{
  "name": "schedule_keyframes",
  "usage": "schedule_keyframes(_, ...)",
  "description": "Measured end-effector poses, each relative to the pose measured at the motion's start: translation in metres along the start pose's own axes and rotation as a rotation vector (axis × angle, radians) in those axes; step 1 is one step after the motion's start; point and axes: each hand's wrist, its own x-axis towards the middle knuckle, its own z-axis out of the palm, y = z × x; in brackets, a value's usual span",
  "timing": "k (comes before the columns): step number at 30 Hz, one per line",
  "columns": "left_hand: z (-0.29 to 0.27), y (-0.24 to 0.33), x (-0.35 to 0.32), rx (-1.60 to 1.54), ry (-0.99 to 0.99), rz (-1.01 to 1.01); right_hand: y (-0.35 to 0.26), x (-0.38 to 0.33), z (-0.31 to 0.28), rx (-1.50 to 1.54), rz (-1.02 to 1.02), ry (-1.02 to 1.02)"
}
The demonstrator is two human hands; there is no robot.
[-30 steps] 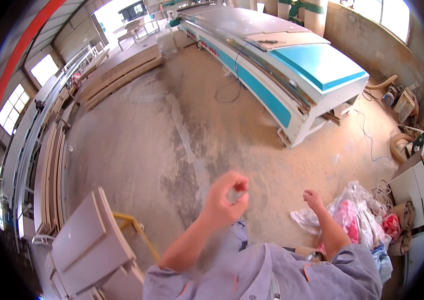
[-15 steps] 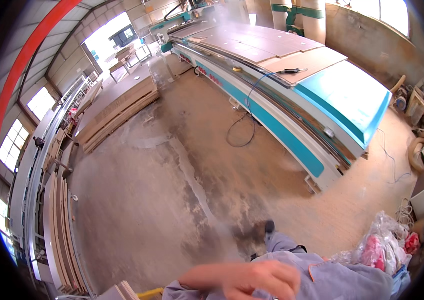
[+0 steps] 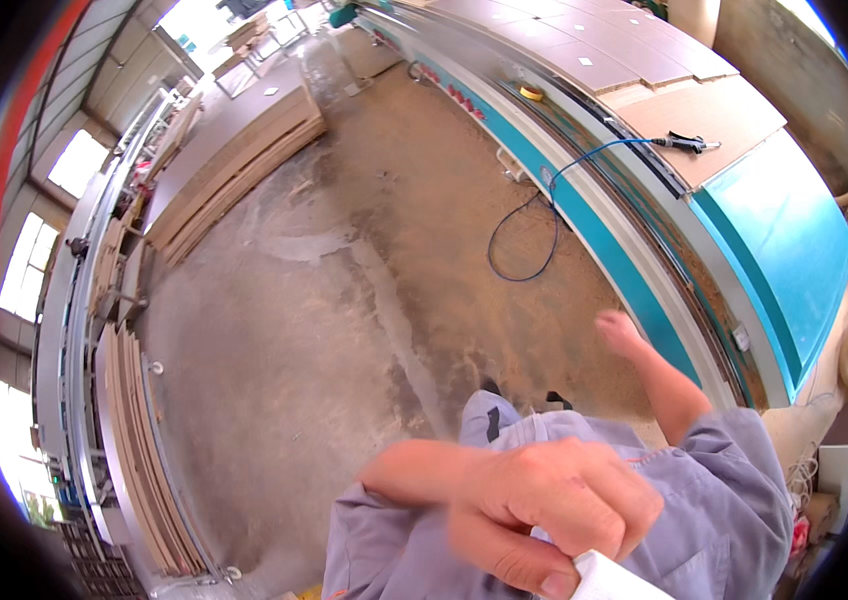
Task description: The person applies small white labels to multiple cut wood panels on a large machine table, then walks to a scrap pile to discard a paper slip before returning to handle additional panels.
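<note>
My left hand (image 3: 569, 500) is close in front of my body, its fingers curled and the thumb pressed against a white flat-sided thing (image 3: 616, 582). Only the corner of that thing shows at the lower edge, so its kind is unclear. Out to the right, my right hand (image 3: 622, 333) hangs low beside the teal and white side of a long machine (image 3: 584, 215). Motion blurs its fingers, and nothing is seen in it. A black air blow gun (image 3: 686, 144) with a blue hose (image 3: 556, 215) lies on the machine bed, beyond my right hand.
Brown boards (image 3: 634, 45) cover the machine bed, with a yellow tape roll (image 3: 531, 93) on its edge. A low stack of panels (image 3: 234, 160) stands far left. Upright boards (image 3: 139, 450) lean at the near left. The concrete floor (image 3: 274, 330) runs between.
My view has shifted closer along the machine. My right hand has come into sight at the right. My left hand appears larger, and the white thing now shows at its thumb.
</note>
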Motion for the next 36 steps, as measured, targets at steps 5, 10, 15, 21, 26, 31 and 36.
schedule_keyframes(5, -0.149, 0.033, 0.005, -0.085, -0.019, 0.175, -0.159, 0.144, 0.023, 0.237, -0.045, 0.039)
schedule_keyframes(10, -0.293, 0.095, 0.040, -0.134, -0.079, 0.139, -0.135, 0.193, 0.047, -0.110, 0.135, -0.138)
schedule_keyframes(15, -0.417, 0.153, 0.088, -0.108, -0.027, -0.021, -0.121, 0.251, 0.023, 0.544, 0.470, 0.278)
schedule_keyframes(21, -0.610, 0.180, 0.079, 0.158, 0.252, -0.461, -0.101, 0.423, -0.056, 0.443, 0.302, 0.851)
schedule_keyframes(26, -0.788, 0.197, 0.031, 0.581, 0.776, -0.645, -0.168, 0.598, -0.147, 0.177, 0.253, 1.141)
schedule_keyframes(31, -0.917, 0.218, -0.032, 0.592, 1.269, -0.737, -0.160, 0.717, -0.201, 0.031, 0.504, 1.141)
schedule_keyframes(36, -1.022, 0.204, -0.040, 0.471, 1.374, -0.858, -0.208, 0.749, -0.210, -0.004, 0.882, 1.125)
